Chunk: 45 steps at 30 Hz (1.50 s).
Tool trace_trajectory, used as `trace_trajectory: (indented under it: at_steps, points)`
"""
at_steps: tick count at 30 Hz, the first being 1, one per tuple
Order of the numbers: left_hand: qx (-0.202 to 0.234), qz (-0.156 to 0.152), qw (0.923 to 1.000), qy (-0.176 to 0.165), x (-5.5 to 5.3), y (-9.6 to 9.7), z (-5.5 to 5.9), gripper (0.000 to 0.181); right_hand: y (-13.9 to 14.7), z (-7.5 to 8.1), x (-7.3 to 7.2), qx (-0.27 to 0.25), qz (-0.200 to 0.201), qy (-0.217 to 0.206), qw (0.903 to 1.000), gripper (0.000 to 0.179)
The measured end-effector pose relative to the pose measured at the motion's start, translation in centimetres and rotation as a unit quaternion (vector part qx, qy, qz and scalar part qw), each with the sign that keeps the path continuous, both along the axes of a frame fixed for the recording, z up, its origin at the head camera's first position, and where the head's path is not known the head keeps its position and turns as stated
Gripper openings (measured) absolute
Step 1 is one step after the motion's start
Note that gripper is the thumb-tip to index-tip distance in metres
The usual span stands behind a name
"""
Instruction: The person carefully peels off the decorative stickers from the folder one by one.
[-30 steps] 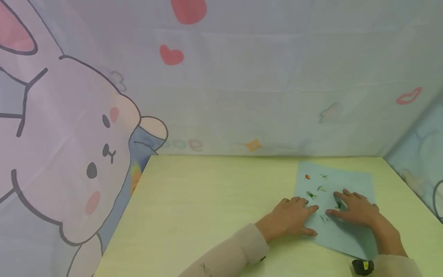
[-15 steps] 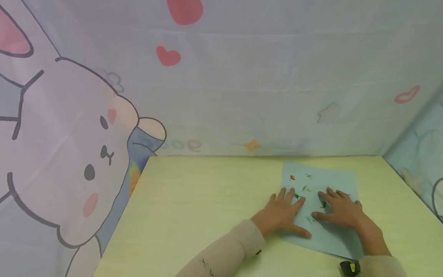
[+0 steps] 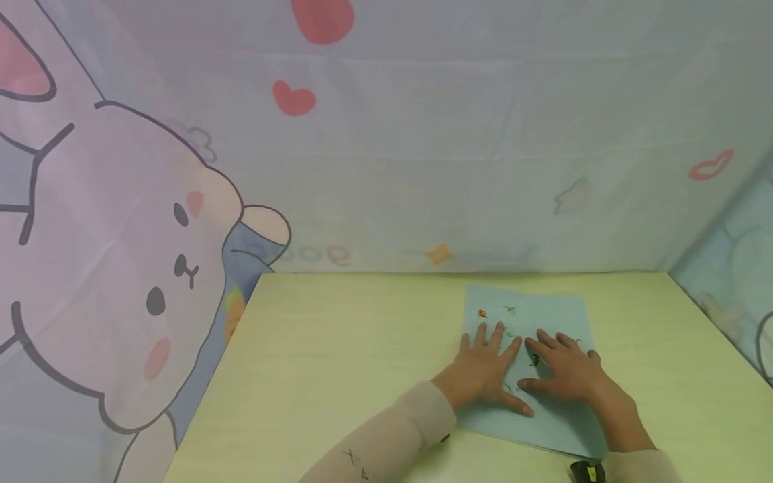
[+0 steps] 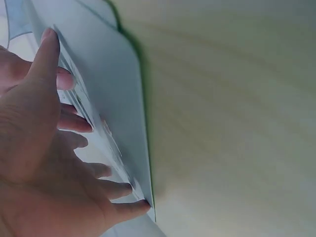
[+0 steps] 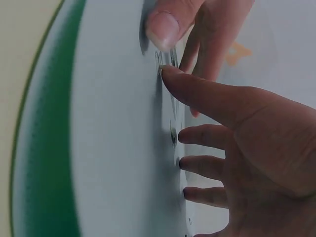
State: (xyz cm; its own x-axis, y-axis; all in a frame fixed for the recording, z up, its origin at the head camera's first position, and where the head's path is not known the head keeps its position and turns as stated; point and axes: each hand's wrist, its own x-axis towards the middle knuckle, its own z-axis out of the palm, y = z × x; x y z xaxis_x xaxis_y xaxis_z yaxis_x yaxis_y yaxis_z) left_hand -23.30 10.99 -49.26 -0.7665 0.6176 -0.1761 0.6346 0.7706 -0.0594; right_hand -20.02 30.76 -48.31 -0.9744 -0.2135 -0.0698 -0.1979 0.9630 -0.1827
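Observation:
A pale blue paper sheet or thin booklet [image 3: 531,429] lies flat on the table, with small green marks [image 3: 509,310] and an orange-red one [image 3: 482,313] on its face. Whether these are printed or stuck on, I cannot tell. On its left part rests my left hand [image 3: 483,372], fingers spread. My right hand [image 3: 570,369] touches the right part, fingers spread and thumb toward the left hand. In the left wrist view the sheet's rounded edge [image 4: 133,98] shows beside the fingers. A green band [image 5: 54,148] runs along the near edge in the right wrist view.
The light yellow table [image 3: 338,349] extends left of the sheet. A curtain with a rabbit print [image 3: 133,268] hangs behind and to the left. By the right sleeve is a black strap piece [image 3: 586,471]; a dark cable [image 3: 762,349] shows at the right edge.
The blue sheet has slid left across the table, with both hands moving along on it. The left hand, at first at its left edge, now lies further onto it with fingers spread wider.

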Motion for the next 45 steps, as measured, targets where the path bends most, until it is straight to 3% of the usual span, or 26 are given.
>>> trace_trajectory:
  at_steps: [4,8,14,19,25,31,45]
  points:
    - [-0.006,0.001,1.0000,0.005,0.0,-0.6,-0.1,0.128,-0.5,0.1,-0.1,0.001,0.006,-0.005,1.0000,0.097]
    - [0.005,0.008,1.0000,-0.002,-0.1,-1.7,-0.1,0.126,-0.7,0.3,-0.3,-0.041,0.023,0.019,0.9987,0.091]
    - [0.018,0.050,0.9985,-0.011,-0.2,-4.1,-0.2,0.127,-0.5,0.9,-1.0,-0.093,0.030,0.062,0.9933,0.077]
    - [0.023,0.069,0.9972,-0.016,-0.2,-5.5,0.0,0.128,0.0,1.1,-1.5,-0.116,0.008,0.045,0.9922,0.077]
    - [0.035,0.075,0.9962,-0.025,-0.3,-6.7,-0.1,0.130,0.0,0.3,-1.9,-0.156,0.002,0.018,0.9876,0.083]
    - [0.037,0.084,0.9949,-0.042,-0.7,-7.7,0.2,0.129,-0.8,-0.2,-2.2,-0.154,0.006,0.037,0.9873,0.081]
    - [0.062,0.082,0.9929,-0.060,-1.1,-9.8,0.1,0.128,-2.8,-0.3,-2.6,-0.135,0.007,0.031,0.9903,0.082]
